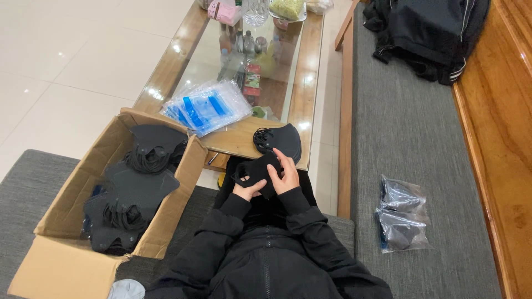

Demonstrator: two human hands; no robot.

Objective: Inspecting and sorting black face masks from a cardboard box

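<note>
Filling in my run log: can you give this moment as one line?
left hand: holds black mask | right hand: on same mask | mask pile on table edge | open box at left

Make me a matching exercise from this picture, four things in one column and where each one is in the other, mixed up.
Things:
1. cardboard box
2. stack of clear bags with blue strips
3. two bagged masks
4. dark jacket

Places:
A. on the grey bench cushion to the person's right
B. on the near end of the glass-topped table
C. at the far end of the bench
D. on the grey seat to the person's left, full of black masks

Pairs: 1-D, 2-B, 3-A, 4-C
</note>
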